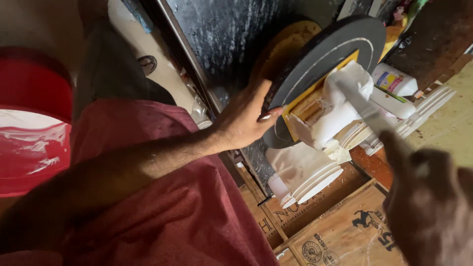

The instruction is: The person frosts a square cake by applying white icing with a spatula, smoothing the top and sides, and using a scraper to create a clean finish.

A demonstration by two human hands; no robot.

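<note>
Right of centre in the frame, the left hand [246, 118] pinches the rim of a dark round disc [330, 54], fingers clamped on its edge. Against the disc sits a white moulded piece [335, 106] with a yellow strip [320, 81] along it. The right hand [428, 202], lower right, is closed around a flat blade [364, 111] laid on the white piece; the blur suggests it may be moving. A slip could gouge the soft white surface, or run toward the left fingers. A loosened pinch could let the disc tilt onto the white bottle [394, 81].
</note>
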